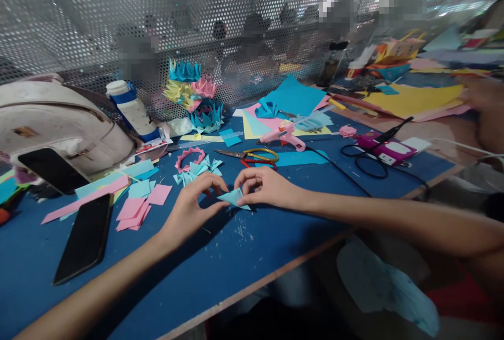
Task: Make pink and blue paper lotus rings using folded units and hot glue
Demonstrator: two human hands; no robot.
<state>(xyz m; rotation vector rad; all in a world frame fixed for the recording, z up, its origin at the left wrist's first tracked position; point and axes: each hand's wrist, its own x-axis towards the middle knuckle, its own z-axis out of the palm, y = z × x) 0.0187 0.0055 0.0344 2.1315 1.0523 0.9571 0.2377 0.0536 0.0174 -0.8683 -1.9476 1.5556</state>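
Note:
Between my two hands is a small light-blue folded paper triangle (pixel 234 198), held just above the blue table. My left hand (pixel 192 203) pinches its left corner between thumb and fingers. On the other side my right hand (pixel 265 187) grips the right part with curled fingers. Behind the hands lie several folded light-blue paper pieces (pixel 199 168) and a pink paper ring (pixel 189 159) with pointed edges. Scissors (pixel 252 156) with yellow and red handles rest just beyond my right hand. Small paper scraps are scattered on the table below the triangle.
Pink paper squares (pixel 136 211) and a black phone (pixel 84 240) lie to the left, with a second phone (pixel 53 169) leaning on a pale backpack (pixel 51 114). A pink glue gun (pixel 284 136), its cord, a purple box (pixel 386 148) and paper sheets spread behind and right. Folded paper crowns (pixel 207 114) stand by the perforated panel.

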